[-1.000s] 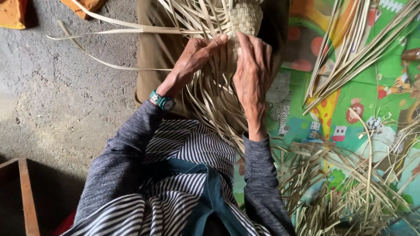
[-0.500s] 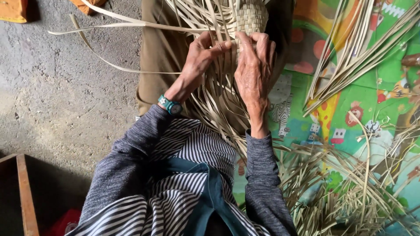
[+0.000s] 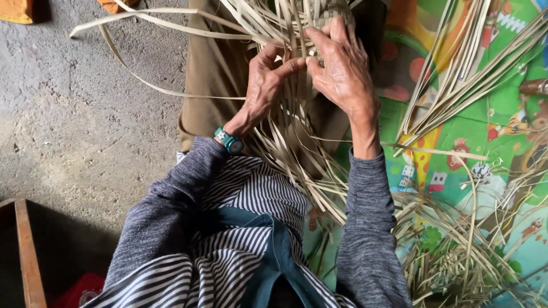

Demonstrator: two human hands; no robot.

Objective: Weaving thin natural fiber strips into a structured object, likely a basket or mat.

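Both hands are pinching thin, springy leaf strips (image 3: 291,108): the left hand (image 3: 264,85) and right hand (image 3: 342,68) are closing fingertips together at twelve o'clock; light, pliable, best gripped near the weave.

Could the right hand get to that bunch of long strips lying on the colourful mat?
Probably yes. The right hand is pinching strips of the weaving, but the bunch of long strips lies just to its right on the colourful mat, with nothing between them.
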